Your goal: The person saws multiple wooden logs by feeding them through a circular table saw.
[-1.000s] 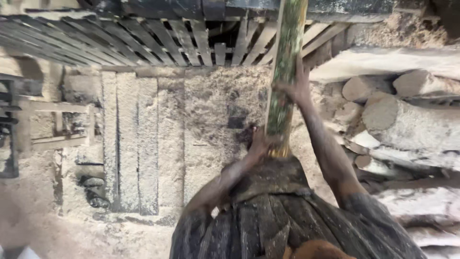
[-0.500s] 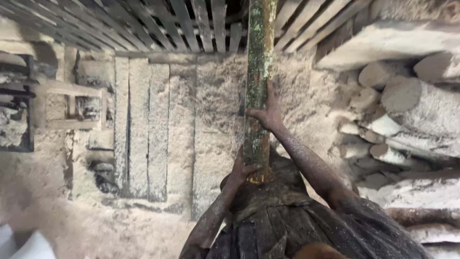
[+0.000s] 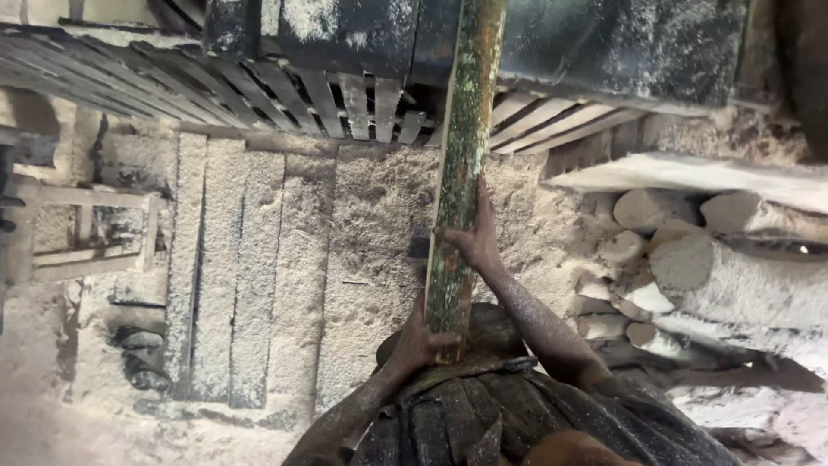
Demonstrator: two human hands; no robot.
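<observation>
Underfoot, sawdust-covered planks (image 3: 250, 267) (logs (image 3: 733, 276) alongside), both hands' fingers (image 3: 448, 235) clamped on a mossy plank (image 3: 461, 173).

A long, rough, greenish-barked wooden slab (image 3: 458, 173) stands lengthwise, reaching up past the slatted rack (image 3: 285, 91).
</observation>
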